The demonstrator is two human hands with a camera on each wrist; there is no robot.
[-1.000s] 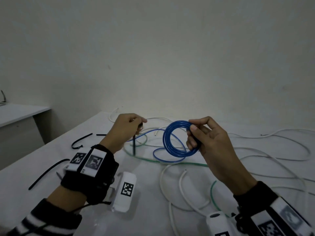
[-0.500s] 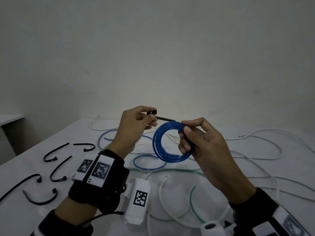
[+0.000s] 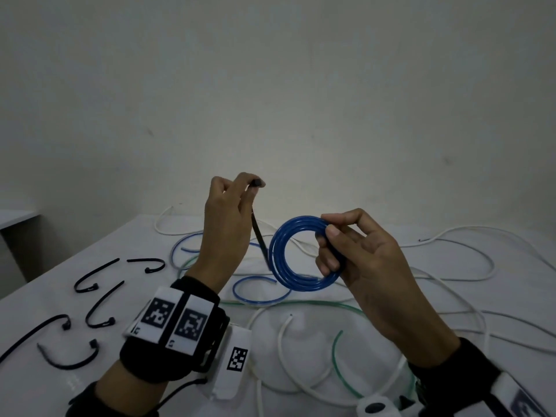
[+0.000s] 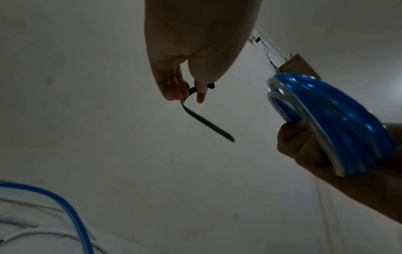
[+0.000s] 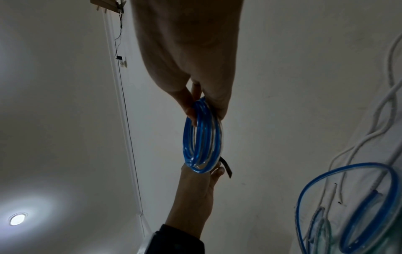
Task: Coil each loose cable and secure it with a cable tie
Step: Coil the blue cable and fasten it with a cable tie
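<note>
**Desk:** What does the frame show?

**Photographer:** A person's right hand (image 3: 358, 260) pinches a finished blue coil (image 3: 296, 255) at its right side, thumb and fingers clamped across the turns, holding it upright above a white table (image 3: 45, 302). The left hand (image 3: 228, 224), raised just left of the coil, pinches a black cable tie (image 3: 258, 230) near its head; the strap hangs down and its tip reaches the coil's left rim.

**Desk:** Is the tie on?

**Photographer:** Not yet. From the left wrist view the strap (image 4: 206, 122) hangs free, clear of the bundle. I'd judge the blue cable wound but unsecured: threading and cinching are still to come.

**Desk:** And the rest of the job?

**Photographer:** Plenty left, by the look of it. Below and beyond both hands, loose white cables (image 3: 451, 236), a green one (image 3: 301, 303) and another blue length (image 3: 258, 296) sprawl uncoiled across the table. No tied bundle is visible anywhere. To the left of the left hand lie several spare black ties (image 3: 99, 308), curved and unused.

**Desk:** The room?

**Photographer:** Dim. A plain pale wall (image 3: 270, 100) behind the hands, the corner of another surface (image 3: 15, 213) far left, and a round ceiling light (image 5: 17, 219) in the right wrist view.
</note>
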